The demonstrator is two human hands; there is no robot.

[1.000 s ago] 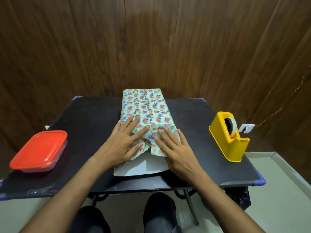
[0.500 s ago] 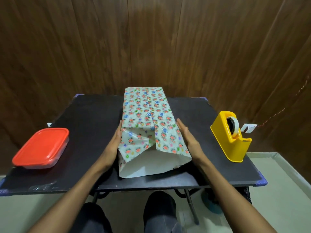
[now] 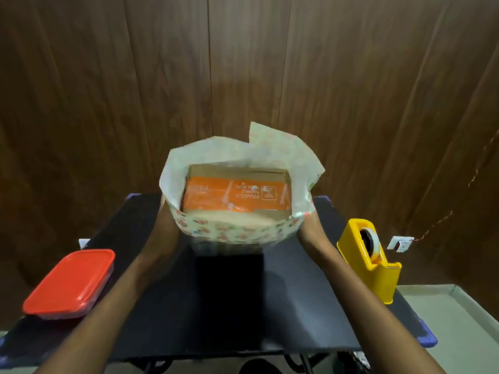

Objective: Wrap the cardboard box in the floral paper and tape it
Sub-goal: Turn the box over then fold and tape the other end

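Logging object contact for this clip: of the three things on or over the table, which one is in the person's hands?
The cardboard box in floral paper, held between left hand and right hand. The red container and yellow tape dispenser sit untouched.

Single view, head-worn wide-angle camera. Looks forward and down from the near edge of the black table (image 3: 221,306), facing the wood-panelled wall (image 3: 243,63) on the far side. Close range: both forearms enter from the bottom corners; left hand (image 3: 164,233) and right hand (image 3: 310,228) sit near frame centre. Table fills the lower half, wall the upper half. Straight lines bow toward the frame edges. Centre of frame is motion-blurred. No second view, so no shared region to record.
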